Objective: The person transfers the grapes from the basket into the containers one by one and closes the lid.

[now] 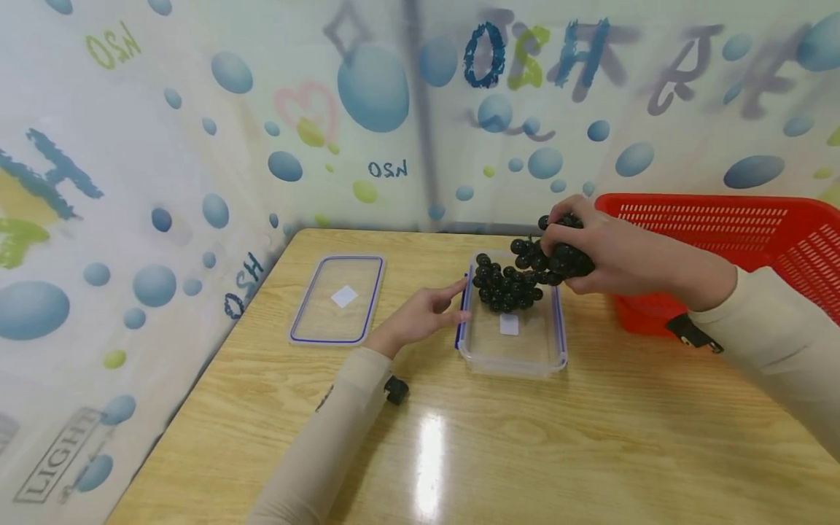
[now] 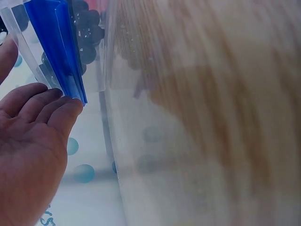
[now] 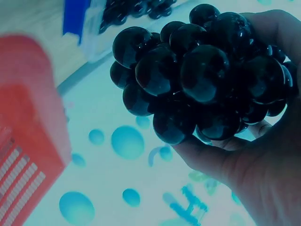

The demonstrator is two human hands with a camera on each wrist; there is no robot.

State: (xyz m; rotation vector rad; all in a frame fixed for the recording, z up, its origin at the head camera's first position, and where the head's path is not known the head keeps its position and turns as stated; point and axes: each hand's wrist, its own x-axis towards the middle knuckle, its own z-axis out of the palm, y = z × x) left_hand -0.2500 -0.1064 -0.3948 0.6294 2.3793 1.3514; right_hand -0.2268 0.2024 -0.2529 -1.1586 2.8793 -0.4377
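Observation:
My right hand grips a bunch of black grapes above the right rim of a clear plastic container. Part of that bunch hangs toward the container. Another bunch of black grapes lies in the container's far half. At the container's left side rests my left hand, its fingers extended and touching the wall by the blue latch. A white square label shows on the container floor.
A clear lid with a blue seal lies flat on the wooden table at the left. To the right stands a red slotted basket, beneath the right forearm. A patterned wall covering closes off the back and left.

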